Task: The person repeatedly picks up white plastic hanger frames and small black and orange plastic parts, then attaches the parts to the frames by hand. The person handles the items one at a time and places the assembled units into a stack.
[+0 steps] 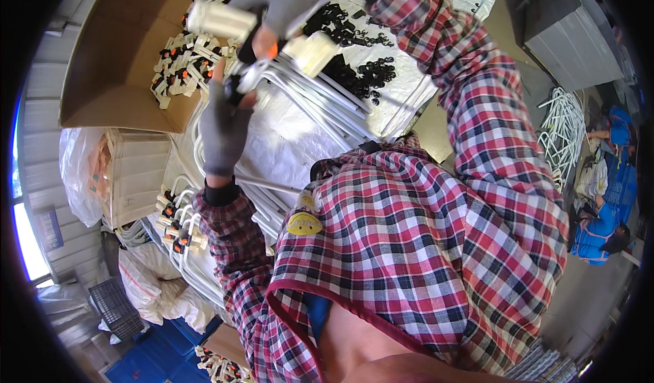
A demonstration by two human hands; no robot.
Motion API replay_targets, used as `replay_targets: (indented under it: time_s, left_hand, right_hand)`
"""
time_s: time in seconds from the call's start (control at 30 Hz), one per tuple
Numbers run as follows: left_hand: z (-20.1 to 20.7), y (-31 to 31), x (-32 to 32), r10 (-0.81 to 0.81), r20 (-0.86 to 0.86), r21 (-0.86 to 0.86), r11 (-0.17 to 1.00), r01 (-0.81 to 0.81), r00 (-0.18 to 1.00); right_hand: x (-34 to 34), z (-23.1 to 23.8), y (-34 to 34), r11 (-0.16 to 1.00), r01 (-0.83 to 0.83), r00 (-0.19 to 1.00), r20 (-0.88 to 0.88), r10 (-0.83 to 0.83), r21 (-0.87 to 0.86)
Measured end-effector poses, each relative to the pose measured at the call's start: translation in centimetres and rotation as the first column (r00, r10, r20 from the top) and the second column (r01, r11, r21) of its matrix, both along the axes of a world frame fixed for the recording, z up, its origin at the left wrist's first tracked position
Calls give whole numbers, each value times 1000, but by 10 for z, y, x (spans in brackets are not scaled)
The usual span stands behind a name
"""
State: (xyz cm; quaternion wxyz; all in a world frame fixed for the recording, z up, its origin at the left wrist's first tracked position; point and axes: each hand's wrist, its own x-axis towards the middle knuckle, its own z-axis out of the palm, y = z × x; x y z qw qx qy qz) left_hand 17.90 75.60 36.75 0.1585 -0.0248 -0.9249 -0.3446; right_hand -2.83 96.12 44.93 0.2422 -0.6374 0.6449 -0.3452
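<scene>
Overhead, left hand (223, 125) in grey glove gripped the end of a white bent tube (300, 93); right hand (283, 5) clamped a white plastic fitting (221, 19) just above it, over the cardboard box (122, 56) of fittings.

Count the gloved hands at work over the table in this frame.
2: the left hand grips a small black-and-white fitting above the white bent tubes; the right hand, higher up, holds a white part.
</scene>
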Motion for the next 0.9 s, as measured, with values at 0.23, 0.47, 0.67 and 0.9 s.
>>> replay_targets:
  time_s: [0.23, 0.47, 0.67, 0.9]
  left_hand:
    - [-5, -28, -38, -54, 297, 172, 985, 3, 953]
    - [-33, -116, 31, 239, 143, 407, 871, -277, 960]
    - [-60, -168, 131, 661, 213, 378, 623, -685, 719]
    - [-74, -175, 202, 794, 201, 421, 459, -782, 574]
  right_hand:
    - [-32, -64, -12, 889, 210, 977, 46, -210, -407]
    - [-103, -310, 62, 494, 801, 598, -496, -630, 337]
    - [-41, -376, 54, 354, 911, 398, -673, -624, 210]
    - [-36, -374, 38, 419, 873, 484, -354, -800, 248]
